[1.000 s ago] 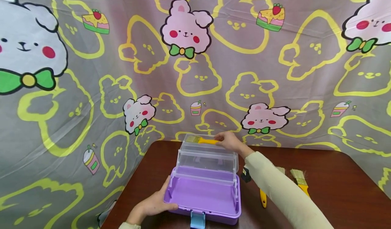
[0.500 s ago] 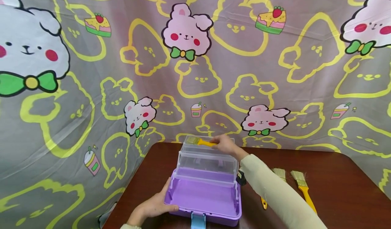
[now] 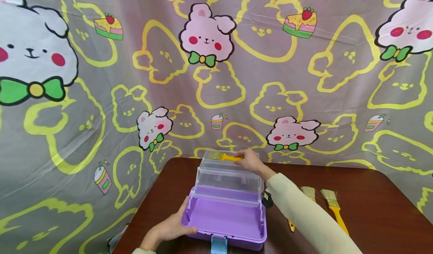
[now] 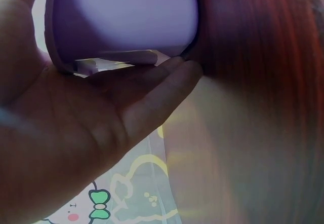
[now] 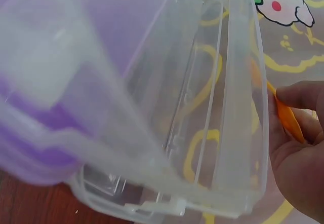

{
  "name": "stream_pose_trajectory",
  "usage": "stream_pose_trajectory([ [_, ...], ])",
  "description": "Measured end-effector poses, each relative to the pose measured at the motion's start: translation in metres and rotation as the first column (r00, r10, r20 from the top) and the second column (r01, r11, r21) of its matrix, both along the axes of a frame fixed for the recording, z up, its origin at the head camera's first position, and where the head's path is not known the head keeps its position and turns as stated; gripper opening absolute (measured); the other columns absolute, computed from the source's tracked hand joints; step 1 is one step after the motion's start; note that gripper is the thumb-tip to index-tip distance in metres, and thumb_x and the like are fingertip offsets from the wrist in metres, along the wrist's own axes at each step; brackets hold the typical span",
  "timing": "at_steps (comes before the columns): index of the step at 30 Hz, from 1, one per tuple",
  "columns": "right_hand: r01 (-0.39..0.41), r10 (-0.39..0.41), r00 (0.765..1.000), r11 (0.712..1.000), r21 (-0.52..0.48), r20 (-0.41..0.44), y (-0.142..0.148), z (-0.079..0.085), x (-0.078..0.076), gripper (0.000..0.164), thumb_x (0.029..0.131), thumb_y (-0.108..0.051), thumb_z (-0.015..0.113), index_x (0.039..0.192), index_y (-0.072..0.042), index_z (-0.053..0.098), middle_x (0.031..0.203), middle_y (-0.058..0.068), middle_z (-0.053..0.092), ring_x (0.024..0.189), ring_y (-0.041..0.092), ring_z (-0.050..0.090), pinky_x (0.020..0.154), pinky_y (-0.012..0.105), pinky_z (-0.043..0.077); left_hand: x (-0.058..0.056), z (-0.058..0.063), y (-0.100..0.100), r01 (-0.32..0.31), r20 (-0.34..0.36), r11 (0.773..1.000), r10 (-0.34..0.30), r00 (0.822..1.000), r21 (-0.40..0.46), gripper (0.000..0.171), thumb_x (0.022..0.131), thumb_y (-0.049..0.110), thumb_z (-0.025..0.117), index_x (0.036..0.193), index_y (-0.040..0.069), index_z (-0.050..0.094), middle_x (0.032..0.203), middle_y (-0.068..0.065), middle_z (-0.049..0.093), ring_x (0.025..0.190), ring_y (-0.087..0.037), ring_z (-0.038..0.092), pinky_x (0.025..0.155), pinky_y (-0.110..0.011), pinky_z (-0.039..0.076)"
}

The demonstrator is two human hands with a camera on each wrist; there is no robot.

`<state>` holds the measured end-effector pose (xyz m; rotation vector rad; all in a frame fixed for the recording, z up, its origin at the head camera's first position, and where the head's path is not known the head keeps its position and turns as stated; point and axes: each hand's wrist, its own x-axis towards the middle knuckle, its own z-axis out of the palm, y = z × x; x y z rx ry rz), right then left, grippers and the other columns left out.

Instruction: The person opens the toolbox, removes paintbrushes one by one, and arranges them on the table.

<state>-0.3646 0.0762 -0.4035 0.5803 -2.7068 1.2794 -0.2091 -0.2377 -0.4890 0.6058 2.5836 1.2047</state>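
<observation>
A purple toolbox (image 3: 223, 216) stands unfolded on the table, its clear tiered trays (image 3: 230, 177) raised behind the base. My left hand (image 3: 170, 224) holds its front left corner, thumb at the front rim; in the left wrist view the fingers (image 4: 162, 89) lie along the purple wall. Over the topmost tray, my right hand (image 3: 250, 161) pinches the yellow handle of a paintbrush (image 3: 230, 158), whose pale bristles point left. The right wrist view shows the orange-yellow handle (image 5: 287, 115) between thumb and fingers, just beyond the clear tray wall. Its bristles are hidden there.
Two more paintbrushes lie on the dark wooden table (image 3: 372, 193) to the right: one brush (image 3: 335, 210) in full view, another brush (image 3: 308, 192) partly behind the right sleeve. A light blue latch (image 3: 219, 244) hangs at the toolbox front. A patterned cloth (image 3: 216, 77) hangs behind.
My right hand has shifted slightly left with the paintbrush over the top tray, mostly in the first half second. My left hand stays on the toolbox corner.
</observation>
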Motion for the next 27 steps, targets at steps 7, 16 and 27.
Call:
stream_pose_trajectory([
  [7, 0.036, -0.036, 0.999, 0.999, -0.005, -0.040, 0.024, 0.001, 0.007, 0.026, 0.085, -0.006, 0.069, 0.110, 0.000, 0.069, 0.110, 0.015, 0.065, 0.085, 0.021, 0.062, 0.068, 0.031, 0.050, -0.001, 0.000, -0.001, 0.001, -0.003, 1.000, -0.001, 1.000, 0.011, 0.113, 0.081, 0.031, 0.075, 0.147, -0.006, -0.009, 0.130, -0.038, 0.041, 0.107, -0.032, 0.052, 0.094, -0.046, 0.039],
  [16, 0.020, -0.023, 0.998, 0.999, -0.048, -0.057, 0.056, 0.003, 0.019, 0.027, 0.087, -0.009, 0.067, 0.113, -0.002, 0.068, 0.107, 0.014, 0.066, 0.069, 0.018, 0.052, 0.058, 0.028, 0.043, -0.001, 0.001, -0.002, -0.005, -0.014, 1.000, 0.005, 1.000, 0.003, 0.113, 0.081, 0.031, 0.076, 0.147, -0.006, -0.008, 0.130, -0.038, 0.041, 0.107, -0.033, 0.052, 0.094, -0.049, 0.038],
  [27, 0.005, -0.002, 1.000, 0.988, -0.156, 0.016, 0.093, 0.017, 0.049, 0.030, 0.091, -0.005, 0.061, 0.119, 0.003, 0.063, 0.109, 0.018, 0.065, 0.088, 0.023, 0.065, 0.079, 0.034, 0.052, 0.000, -0.002, 0.001, 0.002, -0.016, 1.000, -0.002, 1.000, 0.005, 0.112, 0.081, 0.031, 0.075, 0.147, -0.006, -0.007, 0.130, -0.038, 0.041, 0.108, -0.034, 0.051, 0.093, -0.048, 0.038],
])
